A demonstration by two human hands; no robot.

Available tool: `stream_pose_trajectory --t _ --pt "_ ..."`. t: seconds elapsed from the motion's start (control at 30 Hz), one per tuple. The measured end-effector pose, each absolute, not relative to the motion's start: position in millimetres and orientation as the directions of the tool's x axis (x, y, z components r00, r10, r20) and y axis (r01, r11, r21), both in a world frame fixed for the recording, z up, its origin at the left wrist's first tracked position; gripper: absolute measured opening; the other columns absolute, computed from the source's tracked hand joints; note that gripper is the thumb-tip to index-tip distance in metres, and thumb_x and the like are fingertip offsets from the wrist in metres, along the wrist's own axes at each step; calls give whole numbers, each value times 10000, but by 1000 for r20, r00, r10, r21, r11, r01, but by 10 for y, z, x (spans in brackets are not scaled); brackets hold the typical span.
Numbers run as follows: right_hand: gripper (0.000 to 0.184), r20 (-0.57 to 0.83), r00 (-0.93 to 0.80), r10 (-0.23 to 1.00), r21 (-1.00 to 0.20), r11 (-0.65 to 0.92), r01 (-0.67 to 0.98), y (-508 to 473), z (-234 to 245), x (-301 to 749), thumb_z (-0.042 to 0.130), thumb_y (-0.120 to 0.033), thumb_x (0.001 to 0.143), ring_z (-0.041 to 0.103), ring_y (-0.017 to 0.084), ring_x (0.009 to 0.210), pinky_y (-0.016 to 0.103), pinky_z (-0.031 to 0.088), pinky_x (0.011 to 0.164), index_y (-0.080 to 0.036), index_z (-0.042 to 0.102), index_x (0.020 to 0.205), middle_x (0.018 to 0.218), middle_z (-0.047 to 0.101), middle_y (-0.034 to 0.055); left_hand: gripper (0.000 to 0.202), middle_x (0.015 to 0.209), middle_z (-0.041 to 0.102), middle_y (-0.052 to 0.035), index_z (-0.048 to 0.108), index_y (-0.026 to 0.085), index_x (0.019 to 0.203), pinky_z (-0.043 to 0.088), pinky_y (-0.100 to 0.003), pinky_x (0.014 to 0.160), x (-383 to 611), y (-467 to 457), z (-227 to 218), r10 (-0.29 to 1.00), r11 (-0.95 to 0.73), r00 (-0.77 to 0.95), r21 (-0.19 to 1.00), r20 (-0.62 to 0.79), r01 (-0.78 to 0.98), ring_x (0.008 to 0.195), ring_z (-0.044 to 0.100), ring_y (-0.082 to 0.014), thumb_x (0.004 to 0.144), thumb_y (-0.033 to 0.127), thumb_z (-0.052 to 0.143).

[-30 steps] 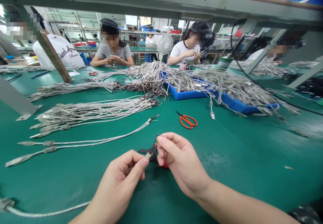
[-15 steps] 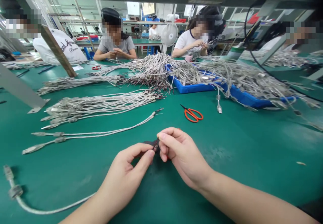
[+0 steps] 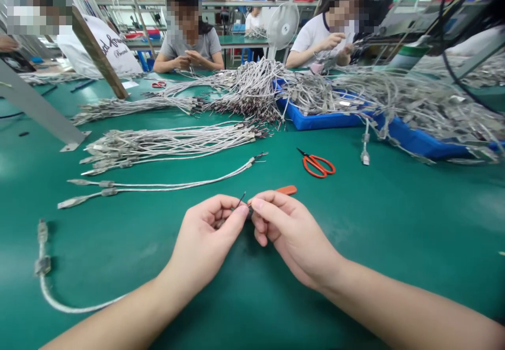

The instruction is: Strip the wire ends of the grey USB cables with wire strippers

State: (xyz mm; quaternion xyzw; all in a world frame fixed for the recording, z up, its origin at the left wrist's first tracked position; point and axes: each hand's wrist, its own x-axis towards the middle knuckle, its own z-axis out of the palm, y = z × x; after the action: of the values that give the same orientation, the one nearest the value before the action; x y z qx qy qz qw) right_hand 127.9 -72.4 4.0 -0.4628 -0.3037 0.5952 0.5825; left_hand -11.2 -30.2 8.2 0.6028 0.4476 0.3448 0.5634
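While a pale, ropy-looking cable (image 3: 71, 309) curves out beside the left forearm, skinny wires (image 3: 242, 198) show right between the hands: left hand (image 3: 211, 231) pinched tight on them, right hand (image 3: 290, 229) pinching them too, fingertips super close. Orange loopy scissors (image 3: 319, 166) lie just beyond, on the smooth green counter (image 3: 374, 234).

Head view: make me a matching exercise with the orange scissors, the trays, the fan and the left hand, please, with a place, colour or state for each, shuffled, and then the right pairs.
Things
1. Orange scissors
2. Trays
3. Fan
4. Left hand

Descriptions
A. White, in the background
B. Pinching a dark wire
C. Blue, heaped with cables
D. Lying on the table, tip toward the picture's left

Pairs: 1-D, 2-C, 3-A, 4-B
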Motion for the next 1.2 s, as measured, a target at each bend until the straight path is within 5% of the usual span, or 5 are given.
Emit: stream_pose_trajectory --t 0.4,0.83,1.2 --pt "174 -226 61 972 -849 -165 -502 -717 32 1313 639 -332 836 441 111 546 243 379 480 -165 688 819 594 508 -19 200 656 673 18 688 167 751 412 -163 513 -125 -273 102 931 94 337 984 -141 154 564 532 -82 784 364 680" --pt "214 -197 60 979 -917 -162 -365 -681 46 1385 684 -342 818 449 92 507 258 338 516 -165 602 728 553 518 -42 161 552 539 65 629 171 715 371 -136 498 -137 -292 105 903 113 405 988 -146 103 520 455 -52 825 289 637" --pt "220 -243 -19 970 -851 -223 -476 -675 9 1432 653 -317 861 436 86 531 241 351 511 -173 571 716 596 508 -37 111 625 629 42 654 174 781 451 -142 574 -137 -266 59 896 108 417 986 -152 126 595 568 -68 809 282 659"
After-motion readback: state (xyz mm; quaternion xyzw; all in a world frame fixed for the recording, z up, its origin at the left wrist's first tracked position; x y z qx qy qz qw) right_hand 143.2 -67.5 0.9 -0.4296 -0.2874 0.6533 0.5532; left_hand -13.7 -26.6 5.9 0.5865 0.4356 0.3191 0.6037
